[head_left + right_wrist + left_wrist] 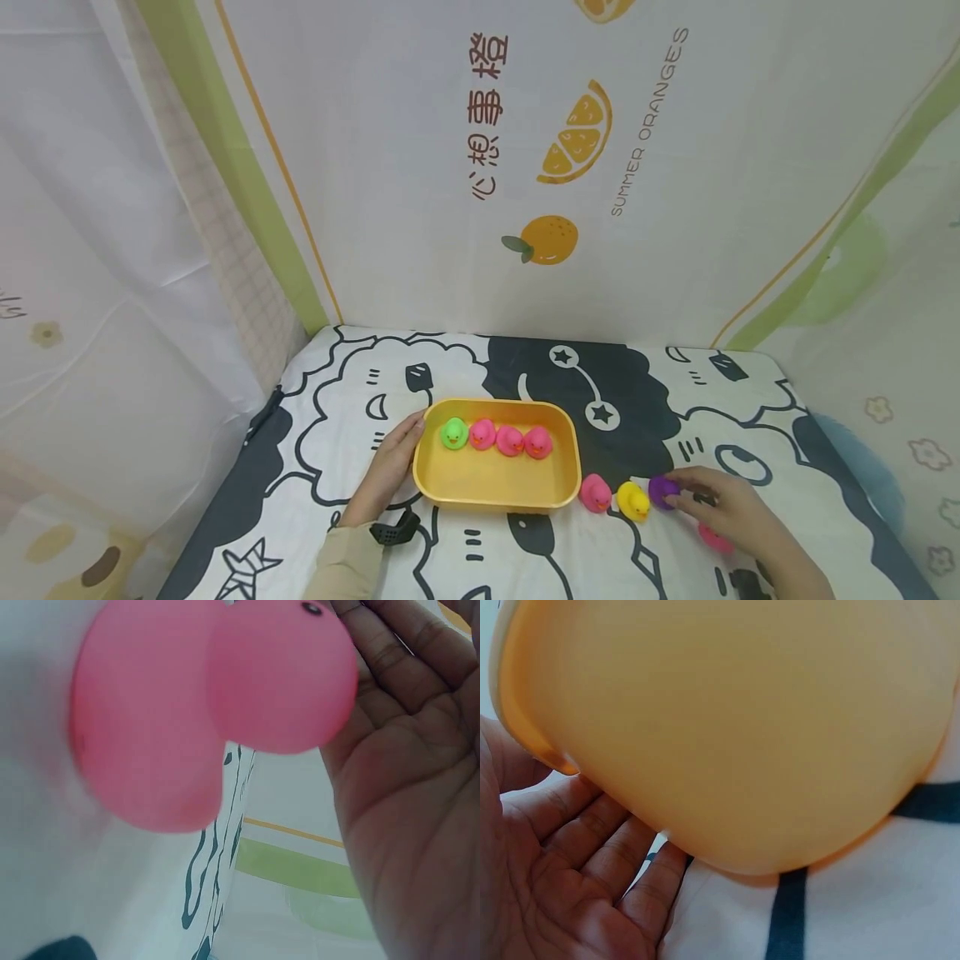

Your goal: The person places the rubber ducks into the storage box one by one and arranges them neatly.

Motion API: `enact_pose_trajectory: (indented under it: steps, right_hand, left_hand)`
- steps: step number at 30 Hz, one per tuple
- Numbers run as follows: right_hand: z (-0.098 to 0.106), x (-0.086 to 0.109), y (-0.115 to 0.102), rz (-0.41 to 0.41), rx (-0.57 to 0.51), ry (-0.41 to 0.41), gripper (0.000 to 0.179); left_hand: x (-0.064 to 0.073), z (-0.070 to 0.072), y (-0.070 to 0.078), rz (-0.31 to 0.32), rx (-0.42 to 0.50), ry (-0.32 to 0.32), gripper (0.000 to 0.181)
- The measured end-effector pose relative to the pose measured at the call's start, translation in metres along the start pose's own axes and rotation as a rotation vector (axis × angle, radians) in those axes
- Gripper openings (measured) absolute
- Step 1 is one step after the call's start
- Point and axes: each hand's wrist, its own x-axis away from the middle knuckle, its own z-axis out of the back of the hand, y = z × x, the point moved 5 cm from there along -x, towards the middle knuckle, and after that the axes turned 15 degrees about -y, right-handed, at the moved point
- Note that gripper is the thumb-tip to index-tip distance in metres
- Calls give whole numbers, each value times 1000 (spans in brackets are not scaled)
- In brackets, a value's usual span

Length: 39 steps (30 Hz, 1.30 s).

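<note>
A yellow plastic tray (pixel 495 492) stands on the table, with one green rubber duck (pixel 453 433) and three pink ducks (pixel 510 441) in a row inside. My left hand (pixel 397 458) grips its left side; in the left wrist view the thumb is at the rim and the fingers (pixel 592 832) lie against the outer wall. To the right of the tray, my right hand (pixel 720 500) pinches a purple rubber duck (pixel 663 492) between thumb and fingers. Beneath that hand sits a pink duck (pixel 715 538), large in the right wrist view.
Between the tray and my right hand, a pink duck (pixel 596 493) and a yellow duck (pixel 633 501) sit side by side. A black-and-white cartoon cloth (pixel 420 558) covers the table. Printed curtains (pixel 420 208) hang behind and at both sides.
</note>
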Motion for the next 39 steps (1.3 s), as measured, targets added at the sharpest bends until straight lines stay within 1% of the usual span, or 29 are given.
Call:
enact_pose_trajectory:
  steps: [3,10,13,17,21,26,31,36,39]
  right_hand:
    - [1,0,2,3,6,5,39]
    - [5,-1,1,8,9,4,40]
    - [7,-3,-1,11,14,3,40]
    - [12,-7,-5,50,37,28,38]
    - [18,-10,-12,99,68,61,39]
    - [26,-15,-25,161,90,96,38]
    - [34,-25,-42,226,116,118,35]
    - [38,-40,-64,286,125,104,35]
    - [38,-49,-81,349,117,85,34]
  left_hand:
    - [-1,0,-1,-1,0,-4,51]
    - [-3,1,-3,26,-9,17,51]
    - [-3,1,-3,18,-16,14,51]
    - [-3,1,-2,10,-10,7,51]
    - [-3,0,-2,23,-9,10,51]
    - [-2,0,-1,46,5,16,48]
    - [-1,-1,0,37,-1,9,49]
    - [-1,0,0,33,-4,10,50]
    - [-1,0,1,36,7,12,48]
